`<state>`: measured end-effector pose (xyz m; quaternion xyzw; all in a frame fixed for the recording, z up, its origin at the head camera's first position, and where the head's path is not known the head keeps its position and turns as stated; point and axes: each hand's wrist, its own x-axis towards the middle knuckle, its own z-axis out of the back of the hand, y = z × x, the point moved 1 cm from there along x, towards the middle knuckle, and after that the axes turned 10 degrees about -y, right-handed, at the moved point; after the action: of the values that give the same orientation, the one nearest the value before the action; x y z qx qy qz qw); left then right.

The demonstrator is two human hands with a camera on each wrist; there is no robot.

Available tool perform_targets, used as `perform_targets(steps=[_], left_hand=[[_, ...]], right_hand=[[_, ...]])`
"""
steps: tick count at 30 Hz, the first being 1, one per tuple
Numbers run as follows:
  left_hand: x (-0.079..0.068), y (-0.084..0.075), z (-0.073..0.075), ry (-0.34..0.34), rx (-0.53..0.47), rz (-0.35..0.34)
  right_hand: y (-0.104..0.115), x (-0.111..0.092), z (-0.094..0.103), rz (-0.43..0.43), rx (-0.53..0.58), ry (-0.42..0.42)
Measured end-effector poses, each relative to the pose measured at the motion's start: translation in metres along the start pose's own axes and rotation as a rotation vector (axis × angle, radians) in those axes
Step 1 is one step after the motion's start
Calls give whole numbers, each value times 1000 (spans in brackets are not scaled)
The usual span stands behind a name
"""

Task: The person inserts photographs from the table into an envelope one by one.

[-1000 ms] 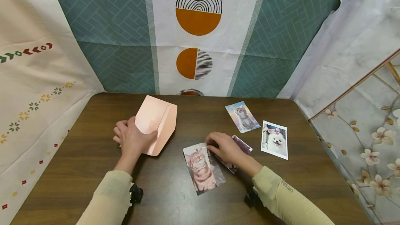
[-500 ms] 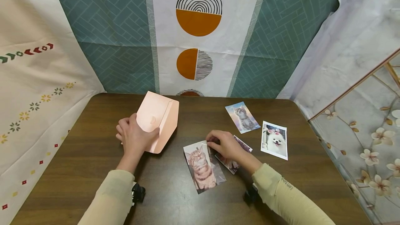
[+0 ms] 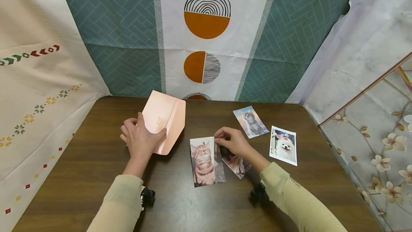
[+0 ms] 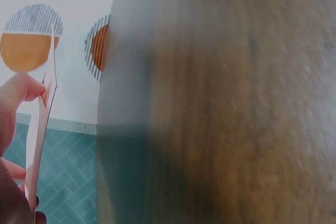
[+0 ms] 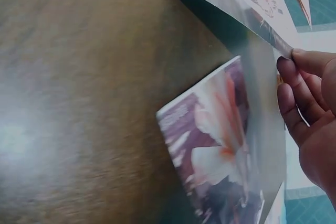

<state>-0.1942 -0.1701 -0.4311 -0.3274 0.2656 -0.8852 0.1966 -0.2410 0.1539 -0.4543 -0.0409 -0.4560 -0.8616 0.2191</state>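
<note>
In the head view my left hand (image 3: 140,139) grips a pale pink envelope (image 3: 158,108), thumb on the face toward me. The envelope's flap is unfolded to the right, and the left wrist view shows the envelope (image 4: 38,145) edge-on. My right hand (image 3: 234,140) pinches the upper right corner of an orange cat photo (image 3: 202,164), raised off the table. A greyish strip shows along its right side; whether it is a second sheet, I cannot tell. Below the right hand lies a flower photo (image 5: 215,140), partly covered in the head view.
A grey kitten photo (image 3: 251,121) lies at the back right of the brown table (image 3: 199,210). Nearer the right edge is a white dog photo (image 3: 284,145). Patterned cloths hang behind and on both sides.
The right hand has lifted the orange cat photo and shifted it away from me, turning it more upright. The left hand has moved the envelope slightly up and right.
</note>
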Motion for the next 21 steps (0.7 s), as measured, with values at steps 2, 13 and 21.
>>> perform_targets(steps=[2, 13, 21], left_hand=[[0, -2, 0, -3, -3, 8], [-2, -14, -1, 9, -5, 62], [-8, -16, -5, 36, 18, 88]], right_hand=[[0, 4, 1, -20, 32, -7], [4, 41, 11, -202, 428, -18], [7, 66, 13, -312, 587, -79]])
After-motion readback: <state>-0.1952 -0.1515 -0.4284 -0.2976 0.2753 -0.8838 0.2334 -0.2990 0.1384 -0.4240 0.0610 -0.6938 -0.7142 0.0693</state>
